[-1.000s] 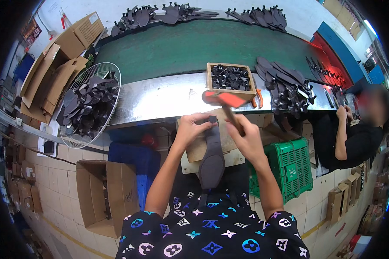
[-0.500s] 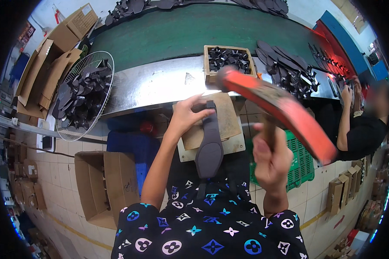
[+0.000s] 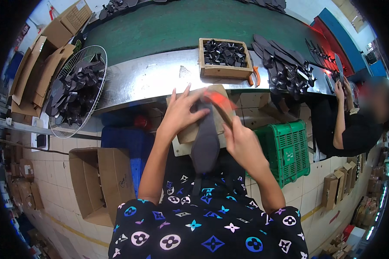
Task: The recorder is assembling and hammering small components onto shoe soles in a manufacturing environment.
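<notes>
A dark grey shoe sole [image 3: 205,149] lies lengthwise over a worn board [image 3: 186,136] in front of me, its wide toe end toward my body. My left hand [image 3: 179,113] holds its far, heel end between thumb and forefinger, with the other fingers spread. My right hand [image 3: 245,147] is wrapped round the wooden handle of a hammer [image 3: 220,102]. The red hammer head, smeared by motion, is down at the sole's heel end. It hides that end and whatever small piece may be there.
Black heel pieces fill a wooden box [image 3: 227,72] on the metal bench edge [image 3: 155,80], beside orange-handled pliers [image 3: 256,76]. Heeled soles [image 3: 285,69] lie right; a wire basket [image 3: 105,71] holds more. Below stand a green crate [image 3: 285,151] and cardboard box [image 3: 121,172]. A co-worker [image 3: 354,125] sits right.
The hammer has swung down and left from a raised position onto the sole's heel end, my right hand with it. My left fingers have spread. The view has shifted slightly.
</notes>
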A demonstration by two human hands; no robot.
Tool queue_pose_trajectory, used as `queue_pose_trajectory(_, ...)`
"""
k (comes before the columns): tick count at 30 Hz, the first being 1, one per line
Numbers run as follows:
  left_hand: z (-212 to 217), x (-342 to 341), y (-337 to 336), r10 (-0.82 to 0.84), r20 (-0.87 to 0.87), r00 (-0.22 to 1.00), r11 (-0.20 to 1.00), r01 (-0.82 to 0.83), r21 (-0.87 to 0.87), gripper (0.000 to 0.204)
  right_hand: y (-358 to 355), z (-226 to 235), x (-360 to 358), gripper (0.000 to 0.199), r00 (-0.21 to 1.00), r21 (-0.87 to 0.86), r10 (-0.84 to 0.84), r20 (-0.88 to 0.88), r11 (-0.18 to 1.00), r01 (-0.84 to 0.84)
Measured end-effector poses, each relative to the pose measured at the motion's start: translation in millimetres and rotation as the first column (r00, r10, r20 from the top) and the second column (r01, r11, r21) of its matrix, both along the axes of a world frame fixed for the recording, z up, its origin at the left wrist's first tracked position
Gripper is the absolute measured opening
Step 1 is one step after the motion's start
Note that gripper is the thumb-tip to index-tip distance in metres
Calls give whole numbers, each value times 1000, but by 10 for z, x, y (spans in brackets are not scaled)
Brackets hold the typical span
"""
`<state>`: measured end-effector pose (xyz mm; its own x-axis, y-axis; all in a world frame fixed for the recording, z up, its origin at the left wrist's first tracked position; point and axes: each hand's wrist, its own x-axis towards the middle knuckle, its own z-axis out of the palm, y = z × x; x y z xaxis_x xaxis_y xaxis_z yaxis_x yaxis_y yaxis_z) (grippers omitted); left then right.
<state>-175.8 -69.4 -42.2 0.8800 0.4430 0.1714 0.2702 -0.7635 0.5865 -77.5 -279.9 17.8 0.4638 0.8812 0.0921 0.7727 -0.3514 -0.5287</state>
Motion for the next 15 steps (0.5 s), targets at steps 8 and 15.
queue_pose_trajectory(8,-69,-250,-123,-133,300,945,991,124,47,29,115,248,112,23,999,516,-20,-26,856,31)
queue_pose_trajectory(15,914,-884,-929,11,272,962,411,244,-878,24,303,-140,195,34,844,-120,332,422,943,-311)
